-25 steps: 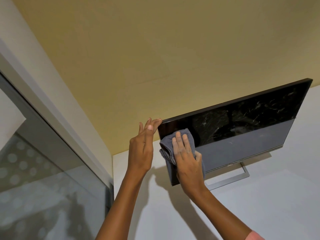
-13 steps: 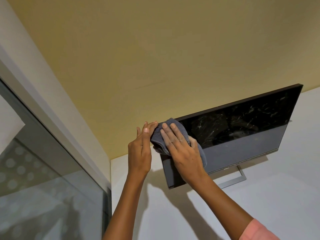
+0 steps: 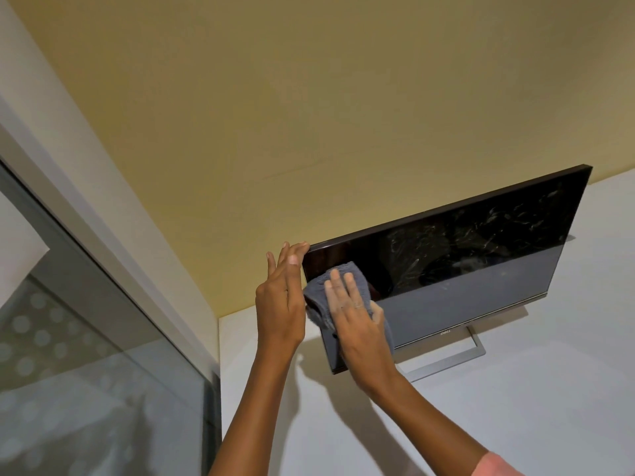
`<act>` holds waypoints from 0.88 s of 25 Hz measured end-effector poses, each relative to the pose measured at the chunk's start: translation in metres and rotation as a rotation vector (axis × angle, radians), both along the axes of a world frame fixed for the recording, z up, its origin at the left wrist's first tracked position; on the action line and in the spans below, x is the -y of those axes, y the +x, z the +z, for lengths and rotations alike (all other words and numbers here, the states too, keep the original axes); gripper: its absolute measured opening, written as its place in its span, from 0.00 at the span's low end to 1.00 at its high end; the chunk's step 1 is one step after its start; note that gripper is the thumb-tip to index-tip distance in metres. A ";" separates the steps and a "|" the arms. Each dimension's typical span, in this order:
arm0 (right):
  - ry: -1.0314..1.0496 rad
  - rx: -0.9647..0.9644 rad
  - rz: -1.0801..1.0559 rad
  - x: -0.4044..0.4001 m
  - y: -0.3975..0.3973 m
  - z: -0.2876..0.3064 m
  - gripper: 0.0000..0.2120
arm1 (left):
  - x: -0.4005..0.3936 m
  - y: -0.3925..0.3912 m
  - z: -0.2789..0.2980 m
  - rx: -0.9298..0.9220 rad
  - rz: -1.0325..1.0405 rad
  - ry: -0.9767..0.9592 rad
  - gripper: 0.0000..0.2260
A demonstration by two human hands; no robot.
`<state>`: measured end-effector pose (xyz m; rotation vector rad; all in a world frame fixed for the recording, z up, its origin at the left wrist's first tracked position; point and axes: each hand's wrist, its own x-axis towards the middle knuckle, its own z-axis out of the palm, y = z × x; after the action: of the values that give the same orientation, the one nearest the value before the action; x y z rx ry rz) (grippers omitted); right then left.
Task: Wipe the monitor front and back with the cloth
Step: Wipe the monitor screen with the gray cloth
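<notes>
Smeared black monitor [image 3: 464,269]; right hand [image 3: 357,324] flat on grey cloth [image 3: 318,297], left hand [image 3: 280,300] spread at corner.

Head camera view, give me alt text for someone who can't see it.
A right hand presses a grey cloth flat against the left part of a dark monitor while the left hand steadies its upper left corner.
</notes>
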<state>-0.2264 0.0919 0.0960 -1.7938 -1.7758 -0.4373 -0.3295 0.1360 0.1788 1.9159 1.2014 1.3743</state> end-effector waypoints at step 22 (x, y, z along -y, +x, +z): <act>-0.030 -0.067 -0.017 0.006 0.038 -0.007 0.44 | 0.009 0.011 -0.005 0.061 0.080 -0.020 0.20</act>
<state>-0.1882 0.0857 0.0892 -1.8243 -1.7309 -0.3541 -0.3186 0.1268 0.1738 1.8171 1.2695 1.4450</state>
